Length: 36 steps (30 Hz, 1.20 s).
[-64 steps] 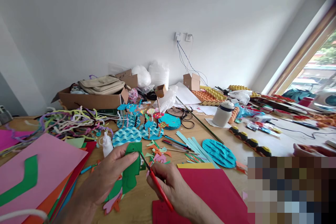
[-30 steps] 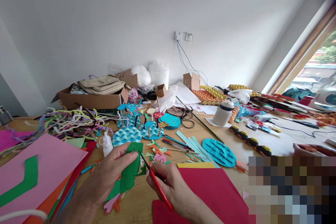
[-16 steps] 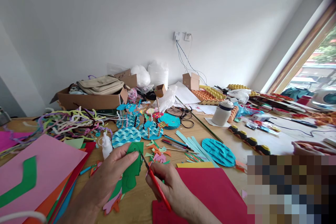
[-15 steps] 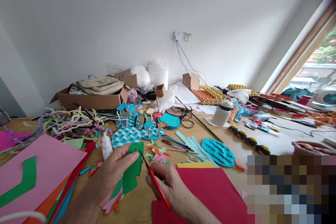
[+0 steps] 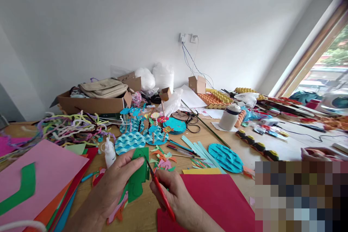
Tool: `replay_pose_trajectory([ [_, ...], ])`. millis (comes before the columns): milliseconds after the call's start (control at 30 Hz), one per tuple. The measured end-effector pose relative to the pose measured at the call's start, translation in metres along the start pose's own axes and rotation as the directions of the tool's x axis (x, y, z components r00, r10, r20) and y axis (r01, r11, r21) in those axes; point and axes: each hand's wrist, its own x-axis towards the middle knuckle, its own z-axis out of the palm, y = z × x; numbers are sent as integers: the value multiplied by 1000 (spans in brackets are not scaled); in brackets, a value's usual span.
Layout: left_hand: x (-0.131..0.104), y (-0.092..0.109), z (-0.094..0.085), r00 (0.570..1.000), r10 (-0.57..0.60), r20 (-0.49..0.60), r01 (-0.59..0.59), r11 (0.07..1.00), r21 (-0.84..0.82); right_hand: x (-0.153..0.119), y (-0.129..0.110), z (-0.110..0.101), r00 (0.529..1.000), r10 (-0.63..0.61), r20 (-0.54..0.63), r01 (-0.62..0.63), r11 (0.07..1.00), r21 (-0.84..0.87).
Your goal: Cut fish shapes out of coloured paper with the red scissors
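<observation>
My left hand point(image 5: 119, 177) pinches a piece of green paper point(image 5: 138, 183) with faint outlines drawn on it. Red-handled scissors point(image 5: 163, 192) are in my right hand point(image 5: 174, 192), their dark blades at the green paper's right edge, near the top. My fingers hide part of the handles. Under my right wrist lies a sheet of dark red paper point(image 5: 212, 195). Colourful paper scraps point(image 5: 164, 163) lie on the table just beyond the blades, and more pink and orange pieces point(image 5: 118, 210) show below the green paper.
A white glue bottle point(image 5: 110, 154) stands left of my left hand. Stacked coloured sheets point(image 5: 46, 174) cover the left side. Blue wavy discs point(image 5: 130, 143) with paper fish stand beyond. A white jar point(image 5: 230, 117) and a co-worker's hand point(image 5: 318, 153) are at the right.
Both hands and the scissors stay almost in place at the green paper. The whole view has shifted very slightly.
</observation>
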Motion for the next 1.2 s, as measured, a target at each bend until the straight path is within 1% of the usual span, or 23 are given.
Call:
replay_pose_trajectory([
  [100, -1, 1, 1, 1000, -8, -10, 8, 1000, 13, 0, 0, 0, 1000, 2, -15, -2, 1000, -7],
  [233, -2, 7, 3, 1000, -3, -18, 4, 996, 87, 1, 1, 1, 1000, 3, -19, -3, 1000, -5],
  [333, -2, 10, 3, 998, 36, -51, -28, 988, 153, 2, 1, 1, 1000, 5, -22, -5, 1000, 5],
  [400, -2, 10, 3, 996, 57, -69, -45, 985, 168, 2, 1, 2, 999, 9, -34, -8, 1000, 4],
  [567, 1, 6, 4, 998, 40, -46, -33, 990, 135, 2, 2, 4, 999, 18, -40, -16, 999, 37],
  [700, 0, 4, 3, 998, 6, -65, 2, 991, 131, 2, 3, 4, 999, 29, -36, -25, 996, 83],
  [867, -1, 2, 3, 995, 7, -98, 2, 996, 88, 2, 3, 4, 1000, 14, -20, -12, 993, 120],
  [1067, -1, -1, 4, 994, 8, -110, -10, 1000, -16, 1, 2, 5, 999, 40, -15, -38, 989, 145],
  [1200, -2, -1, 6, 993, 11, -121, -14, 1000, -26, 1, 1, 5, 999, 37, -26, -32, 989, 142],
])
